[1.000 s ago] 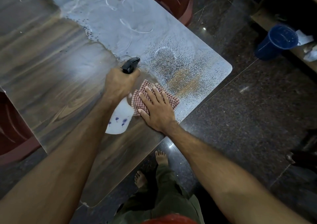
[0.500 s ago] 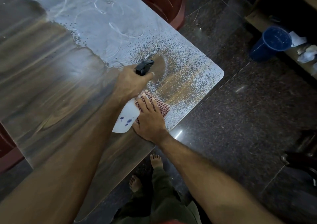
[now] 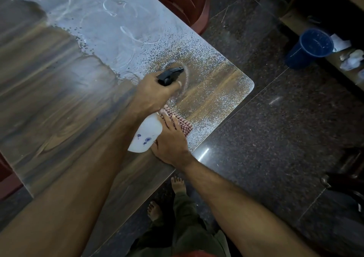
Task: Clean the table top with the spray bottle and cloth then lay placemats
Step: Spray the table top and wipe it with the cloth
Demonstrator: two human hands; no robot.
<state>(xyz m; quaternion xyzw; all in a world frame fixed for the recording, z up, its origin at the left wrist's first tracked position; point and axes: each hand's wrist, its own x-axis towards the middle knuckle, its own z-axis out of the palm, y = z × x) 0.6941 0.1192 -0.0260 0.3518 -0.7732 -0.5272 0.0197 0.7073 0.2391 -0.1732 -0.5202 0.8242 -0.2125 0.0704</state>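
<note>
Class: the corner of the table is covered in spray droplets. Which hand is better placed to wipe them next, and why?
The right hand. It already lies flat on the checked cloth beside the wet droplets, while the left hand grips the spray bottle and is not free.

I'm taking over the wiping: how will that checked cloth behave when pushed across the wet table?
The checked cloth looks thin and floppy, so it would probably bunch unless pressed flat, as the right hand does. On the droplet-covered table it should slide easily.
</note>
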